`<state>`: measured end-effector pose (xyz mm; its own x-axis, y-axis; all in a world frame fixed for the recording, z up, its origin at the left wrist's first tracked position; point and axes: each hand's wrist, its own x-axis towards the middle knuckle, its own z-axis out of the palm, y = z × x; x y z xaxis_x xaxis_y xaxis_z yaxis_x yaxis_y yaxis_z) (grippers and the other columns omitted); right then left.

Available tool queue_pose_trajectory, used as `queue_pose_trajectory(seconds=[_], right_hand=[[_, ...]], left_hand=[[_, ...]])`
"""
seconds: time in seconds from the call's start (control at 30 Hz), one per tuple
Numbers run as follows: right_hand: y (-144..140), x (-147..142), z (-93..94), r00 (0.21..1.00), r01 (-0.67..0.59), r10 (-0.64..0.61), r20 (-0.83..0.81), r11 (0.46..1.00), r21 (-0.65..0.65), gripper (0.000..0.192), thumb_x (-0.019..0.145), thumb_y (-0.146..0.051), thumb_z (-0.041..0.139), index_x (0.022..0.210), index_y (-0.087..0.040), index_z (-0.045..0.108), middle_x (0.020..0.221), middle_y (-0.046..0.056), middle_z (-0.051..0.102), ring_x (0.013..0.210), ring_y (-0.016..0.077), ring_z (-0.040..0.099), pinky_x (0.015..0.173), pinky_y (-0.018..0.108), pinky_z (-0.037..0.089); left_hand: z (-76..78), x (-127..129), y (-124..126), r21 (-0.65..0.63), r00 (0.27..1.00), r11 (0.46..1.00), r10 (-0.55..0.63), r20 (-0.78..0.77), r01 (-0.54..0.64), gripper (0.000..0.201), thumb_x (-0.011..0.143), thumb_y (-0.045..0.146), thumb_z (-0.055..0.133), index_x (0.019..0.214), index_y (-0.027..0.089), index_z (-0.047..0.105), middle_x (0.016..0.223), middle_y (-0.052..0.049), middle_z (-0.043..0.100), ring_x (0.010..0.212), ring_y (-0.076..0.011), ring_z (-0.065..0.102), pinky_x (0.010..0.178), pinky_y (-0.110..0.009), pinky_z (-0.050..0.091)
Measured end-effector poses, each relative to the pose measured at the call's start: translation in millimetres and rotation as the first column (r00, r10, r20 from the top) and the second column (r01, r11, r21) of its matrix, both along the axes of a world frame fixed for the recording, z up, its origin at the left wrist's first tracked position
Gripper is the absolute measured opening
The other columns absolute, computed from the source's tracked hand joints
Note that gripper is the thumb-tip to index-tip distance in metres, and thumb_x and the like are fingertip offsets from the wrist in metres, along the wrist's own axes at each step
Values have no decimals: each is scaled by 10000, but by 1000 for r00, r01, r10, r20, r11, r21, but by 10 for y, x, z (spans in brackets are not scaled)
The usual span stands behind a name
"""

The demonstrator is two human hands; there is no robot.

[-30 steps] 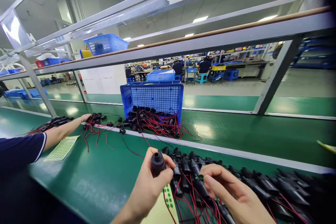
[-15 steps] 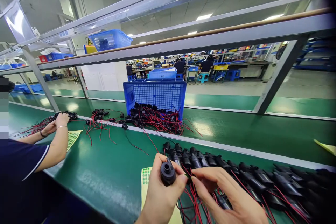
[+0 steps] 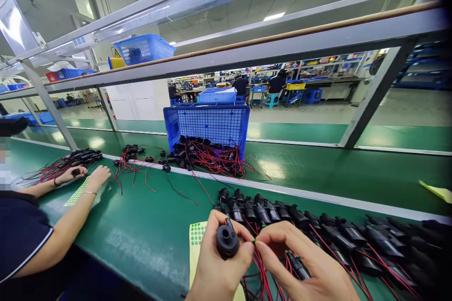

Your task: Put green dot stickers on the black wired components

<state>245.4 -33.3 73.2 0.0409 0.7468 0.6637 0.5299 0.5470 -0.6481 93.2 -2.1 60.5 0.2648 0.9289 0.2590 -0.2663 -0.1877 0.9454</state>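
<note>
While the left hand (image 3: 215,268) curls round a black round part: its thumb and fingers are closed on it, end face turned up toward the camera
Black round part (image 3: 227,241): held low in the middle of the view, above the near edge of the green bench (image 3: 141,240), just beside the sheet of green dot stickers
Right hand (image 3: 303,268): thumb and forefinger pinched together at a tiny green thing right beside the part; whether it is a sticker I cannot tell, the other fingers loosely bent
Sheet of green dot stickers (image 3: 196,240): flat on the bench, partly under the left hand
Row of black parts (image 3: 318,230): laid side by side beyond the hands, red and black wires trailing toward the person
Blue crate (image 3: 208,124): stands farther back on the bench, a tangle of wired parts (image 3: 208,157) heaped at its foot
Co-worker's hands (image 3: 84,176): at the left, resting on the bench by another sticker sheet (image 3: 76,193) and a bundle of wired parts (image 3: 70,160)
</note>
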Motion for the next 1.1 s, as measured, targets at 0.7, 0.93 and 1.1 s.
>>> queue_pose_trajectory(seconds=[0.7, 0.93, 1.1], right_hand=[[-3, 197, 346, 947, -245, 308, 89, 874, -419, 193, 915, -215, 553, 738, -242, 624, 720, -41, 665, 671, 119, 648, 624, 169, 525], [-22, 150, 320, 928, -214, 307, 210, 903, -373, 187, 882, -145, 553, 743, -247, 628, 693, -63, 652, 605, 89, 613, 561, 145, 487], [-63, 118, 347, 926, -201, 267, 267, 947, -252, 195, 876, -128, 550, 733, -250, 600, 680, -79, 655, 578, 69, 614, 548, 120, 489]], left_hand=[[26, -51, 39, 66, 958, 966, -235, -165, 249, 212, 666, 79, 629, 785, 190, 493, 755, 28, 471, 687, -116, 393, 625, -256, 299], [-79, -42, 51, 51, 934, 944, -315, -171, 327, 226, 646, 107, 612, 791, 200, 467, 721, 30, 465, 646, -119, 421, 583, -262, 303], [-74, -32, 49, 52, 932, 943, -317, -176, 330, 232, 666, 128, 638, 790, 203, 457, 716, 33, 455, 633, -111, 405, 567, -258, 297]])
